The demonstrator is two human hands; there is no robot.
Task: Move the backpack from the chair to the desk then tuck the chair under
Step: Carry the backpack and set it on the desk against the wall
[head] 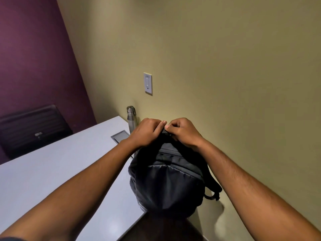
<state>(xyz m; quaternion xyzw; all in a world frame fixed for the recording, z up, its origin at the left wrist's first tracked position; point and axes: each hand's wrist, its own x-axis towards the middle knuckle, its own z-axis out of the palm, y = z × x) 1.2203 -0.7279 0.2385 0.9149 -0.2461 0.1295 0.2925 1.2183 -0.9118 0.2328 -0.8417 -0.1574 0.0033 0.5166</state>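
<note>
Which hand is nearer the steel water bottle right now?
Left. The left hand sits just in front of the bottle; the right hand is farther off, both gripping the backpack top handle.

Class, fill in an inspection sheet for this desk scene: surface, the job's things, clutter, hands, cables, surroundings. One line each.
Surface: pale desk with a grey hatch set in it near the wall.
Job's things: dark backpack upright at the desk's wall-side end; whether it rests fully on the desk is unclear. The chair it came from is not in view.
Clutter: steel bottle standing by the wall.
Hands: left hand and right hand both grip the backpack's top.
Cables: nothing seen.
Surroundings: beige wall with a switch plate, purple wall, dark chair beyond the desk.
</note>
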